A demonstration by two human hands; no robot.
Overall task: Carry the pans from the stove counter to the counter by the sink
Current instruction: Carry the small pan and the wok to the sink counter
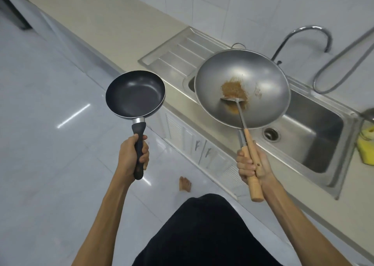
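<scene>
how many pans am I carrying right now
2. A small black frying pan is in your left hand, held over the floor. A larger grey wok with a metal spatula in it is in your right hand, over the sink.

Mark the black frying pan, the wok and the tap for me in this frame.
black frying pan (135, 94): head view, on its dark inner base.
wok (242, 71): head view, on the bare grey inner wall above the brown residue.
tap (311, 29): head view, on the top of its curved chrome spout.
</scene>
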